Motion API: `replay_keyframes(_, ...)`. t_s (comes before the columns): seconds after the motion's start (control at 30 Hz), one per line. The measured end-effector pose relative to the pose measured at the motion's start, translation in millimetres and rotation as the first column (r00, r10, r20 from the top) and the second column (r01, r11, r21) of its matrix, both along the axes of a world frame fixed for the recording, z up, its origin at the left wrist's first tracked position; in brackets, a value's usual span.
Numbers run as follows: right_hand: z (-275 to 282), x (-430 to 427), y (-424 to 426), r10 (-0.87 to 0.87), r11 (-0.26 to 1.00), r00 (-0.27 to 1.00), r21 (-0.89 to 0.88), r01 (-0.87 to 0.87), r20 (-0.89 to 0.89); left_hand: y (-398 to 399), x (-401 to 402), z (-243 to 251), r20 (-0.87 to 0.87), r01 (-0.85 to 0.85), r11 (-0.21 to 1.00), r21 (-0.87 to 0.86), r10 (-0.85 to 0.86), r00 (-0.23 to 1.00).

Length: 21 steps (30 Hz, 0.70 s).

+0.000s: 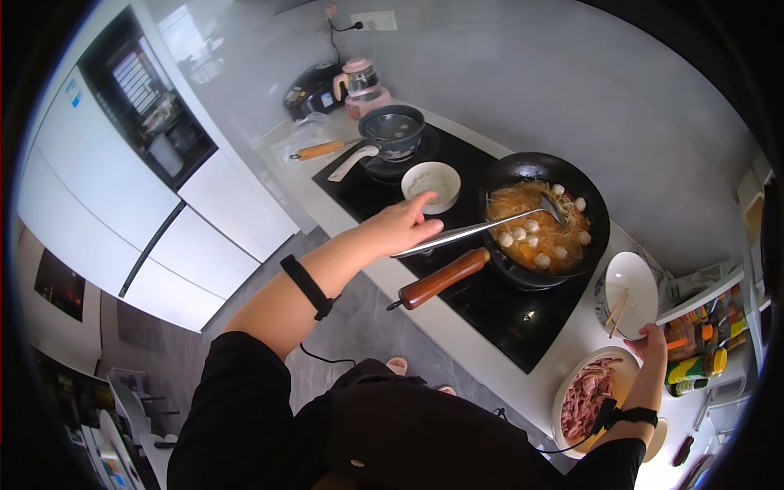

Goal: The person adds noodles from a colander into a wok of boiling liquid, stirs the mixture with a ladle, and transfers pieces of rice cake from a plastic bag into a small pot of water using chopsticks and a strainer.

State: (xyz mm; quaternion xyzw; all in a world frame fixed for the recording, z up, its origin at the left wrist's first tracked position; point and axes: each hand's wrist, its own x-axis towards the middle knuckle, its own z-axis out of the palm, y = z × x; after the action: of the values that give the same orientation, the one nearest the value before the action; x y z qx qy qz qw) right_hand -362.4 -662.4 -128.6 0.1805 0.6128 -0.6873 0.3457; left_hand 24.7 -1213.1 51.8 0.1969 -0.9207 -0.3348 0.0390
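My left hand (411, 222) is over the front of the cooktop, thumb and index finger spread. Its index fingertip overlaps the near rim of a small white bowl (450, 195) with whitish contents; contact is unclear. A metal spatula (478, 230) runs beneath that hand, its blade resting in a black wok (539, 162). Inside the wok are pale balls (531, 226) and thin strands in orange broth (511, 202). At the right, my right hand (649, 344) grips the edge of a larger, tilted white bowl (634, 282) holding wooden chopsticks (618, 312).
Sliced raw meat (587, 395) fills part of a basin (558, 401) below my right hand. The wok's wooden handle (444, 278) juts past the counter edge. A saucepan (392, 131) stands on the cooktop's far left. Seasoning bottles (698, 367) crowd the right side.
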Motion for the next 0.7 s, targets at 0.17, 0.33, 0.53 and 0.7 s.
replay_keyframes(0.17, 50.6, 3.1, 11.8, 0.008, 1.000, 0.989, 0.000, -0.008, -0.147, -37.9, 61.1, -13.2, -0.338, -0.234, 0.972, -0.025, 0.212, 0.917)
replay_keyframes(0.33, 136.2, 47.3, -2.0, -0.035, 0.996, 0.949, 0.064, 0.058, -0.314, -85.6, 129.8, -46.7, -0.369, -0.395, 0.917, 0.058, 0.387, 0.845)
replay_keyframes(0.53, 220.8, 121.7, -19.5, 0.055, 0.998, 0.909, 0.002, -0.059, -0.414, -115.6, 170.1, -78.0, -0.283, -0.453, 0.867, 0.206, 0.496, 0.821)
replay_keyframes(0.7, 304.5, 276.7, -147.2, 0.215, 0.977, 0.871, 0.113, -0.183, -0.442, -168.4, 224.2, -119.9, -0.267, -0.314, 0.939, 0.140, 0.342, 0.901)
